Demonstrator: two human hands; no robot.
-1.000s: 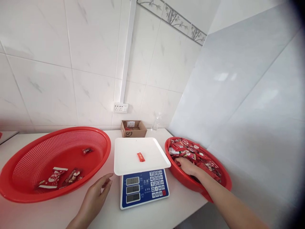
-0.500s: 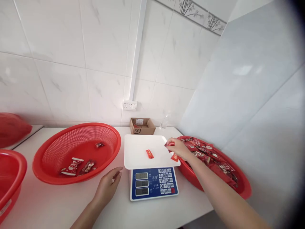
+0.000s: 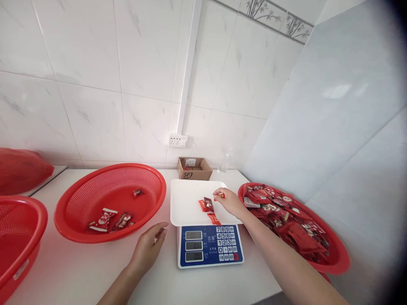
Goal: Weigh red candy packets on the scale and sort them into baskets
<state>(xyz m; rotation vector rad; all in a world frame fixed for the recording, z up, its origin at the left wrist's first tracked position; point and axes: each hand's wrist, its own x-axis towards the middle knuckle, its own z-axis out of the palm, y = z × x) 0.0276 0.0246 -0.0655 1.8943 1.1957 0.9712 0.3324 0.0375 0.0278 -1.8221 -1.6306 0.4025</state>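
Note:
A blue-fronted digital scale [image 3: 210, 245] with a white tray [image 3: 184, 207] stands on the table. On the tray lie a few small wrapped snacks: a dark red packet [image 3: 208, 205] overlapping a bright red one, and another bright red packet [image 3: 214, 219] near the front. Over the tray's right side, my right hand [image 3: 231, 203] pinches a small red snack packet [image 3: 221, 195] between thumb and fingers. My left hand [image 3: 149, 245] hovers or rests left of the scale, fingers loosely apart and holding nothing.
To the right, a red basket [image 3: 341, 260] is heaped with wrapped snacks. A red perforated basket [image 3: 108, 180] at left holds several packets; another red basket [image 3: 30, 203] is partly visible. Behind the scale are a cardboard box [image 3: 197, 174] and a clear plastic container [image 3: 224, 164].
My right hand has moved left, further over the tray. A dark red packet and a second bright red one now lie beside the first. My left hand keeps its pose.

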